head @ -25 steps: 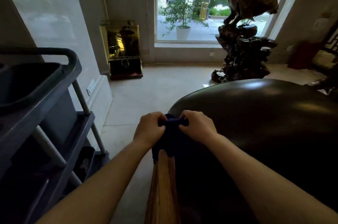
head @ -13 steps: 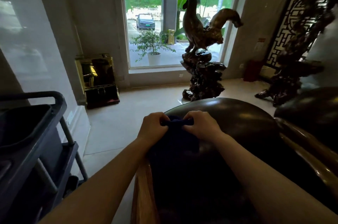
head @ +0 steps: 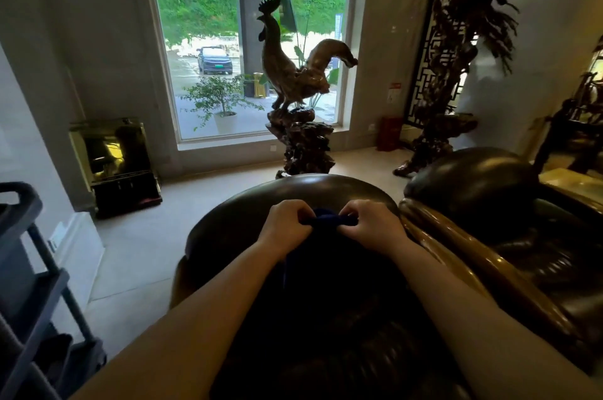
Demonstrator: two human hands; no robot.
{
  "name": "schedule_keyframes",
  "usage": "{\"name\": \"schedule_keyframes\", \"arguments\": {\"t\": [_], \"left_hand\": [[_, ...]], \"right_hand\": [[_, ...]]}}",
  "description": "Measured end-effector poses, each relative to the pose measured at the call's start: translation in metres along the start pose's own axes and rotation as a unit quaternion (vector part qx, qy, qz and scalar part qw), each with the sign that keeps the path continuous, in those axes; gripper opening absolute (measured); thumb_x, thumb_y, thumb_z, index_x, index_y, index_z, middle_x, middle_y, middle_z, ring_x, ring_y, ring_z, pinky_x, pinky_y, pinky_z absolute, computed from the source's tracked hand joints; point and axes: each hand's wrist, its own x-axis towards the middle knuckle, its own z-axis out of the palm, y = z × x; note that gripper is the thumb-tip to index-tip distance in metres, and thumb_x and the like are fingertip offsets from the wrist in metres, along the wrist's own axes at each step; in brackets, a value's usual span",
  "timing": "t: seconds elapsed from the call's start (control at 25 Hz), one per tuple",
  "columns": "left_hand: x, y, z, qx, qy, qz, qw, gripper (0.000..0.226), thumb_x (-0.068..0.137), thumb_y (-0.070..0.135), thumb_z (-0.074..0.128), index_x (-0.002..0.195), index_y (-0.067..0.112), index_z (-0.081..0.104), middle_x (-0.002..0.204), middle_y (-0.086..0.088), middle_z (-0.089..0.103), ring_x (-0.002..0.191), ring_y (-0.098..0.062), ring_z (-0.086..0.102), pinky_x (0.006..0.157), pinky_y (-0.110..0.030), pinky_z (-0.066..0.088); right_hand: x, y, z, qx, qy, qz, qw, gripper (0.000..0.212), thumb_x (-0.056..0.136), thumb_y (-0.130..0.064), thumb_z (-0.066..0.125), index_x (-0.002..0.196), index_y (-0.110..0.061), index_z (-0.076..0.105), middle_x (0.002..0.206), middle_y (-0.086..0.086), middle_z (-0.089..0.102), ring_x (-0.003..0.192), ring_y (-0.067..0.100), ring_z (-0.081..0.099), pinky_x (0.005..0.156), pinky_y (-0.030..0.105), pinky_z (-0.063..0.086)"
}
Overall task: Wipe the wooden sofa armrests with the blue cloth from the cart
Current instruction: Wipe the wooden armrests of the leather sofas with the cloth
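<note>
Both hands hold the dark blue cloth stretched between them above the dark leather sofa seat back. My left hand pinches its left end and my right hand its right end, and the rest of the cloth hangs down in shadow between my forearms. A glossy wooden armrest runs diagonally to the right of my right hand, not touched by the cloth. Another wooden armrest end shows at the left below my left forearm. The grey cart stands at the left edge.
A carved rooster statue on a root base stands ahead by the window. A second carved statue and lattice screen are at the right. A gold cabinet sits by the left wall. A second dark sofa seat is at the right.
The view has tilted up and shifted right, bringing the right armrest and second seat into view. My hands stay together on the cloth and have moved off the left armrest, over the seat back.
</note>
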Motion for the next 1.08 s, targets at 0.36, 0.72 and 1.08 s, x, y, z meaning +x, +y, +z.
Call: {"name": "schedule_keyframes", "arguments": {"t": [0.36, 0.72, 1.08], "left_hand": [[-0.033, 0.168, 0.176, -0.023, -0.021, 0.010, 0.999, 0.019, 0.073, 0.007, 0.064, 0.088, 0.016, 0.069, 0.089, -0.001, 0.067, 0.083, -0.012, 0.060, 0.073, -0.023, 0.045], [0.008, 0.211, 0.334, -0.050, -0.063, 0.002, 0.997, 0.022, 0.075, 0.007, 0.063, 0.085, 0.026, 0.065, 0.087, 0.009, 0.062, 0.080, -0.005, 0.058, 0.061, -0.008, 0.038], [0.135, 0.229, 0.494, -0.082, -0.083, -0.039, 0.992, 0.030, 0.078, 0.009, 0.061, 0.074, 0.039, 0.058, 0.083, 0.012, 0.061, 0.077, -0.001, 0.060, 0.059, -0.013, 0.045]], "right_hand": [[-0.127, 0.181, -0.104, -0.022, 0.022, 0.043, 0.999, 0.025, 0.074, -0.035, 0.067, 0.097, -0.024, 0.065, 0.098, 0.001, 0.069, 0.088, 0.015, 0.062, 0.080, 0.036, 0.052], [-0.147, 0.338, -0.120, -0.002, -0.007, 0.089, 0.996, 0.021, 0.079, -0.030, 0.067, 0.097, -0.022, 0.062, 0.094, -0.001, 0.068, 0.084, 0.011, 0.063, 0.080, 0.036, 0.056], [-0.057, 0.535, -0.126, 0.014, -0.059, 0.119, 0.991, 0.017, 0.077, -0.033, 0.067, 0.093, -0.029, 0.060, 0.085, -0.012, 0.061, 0.075, 0.003, 0.058, 0.065, 0.019, 0.048]]}}
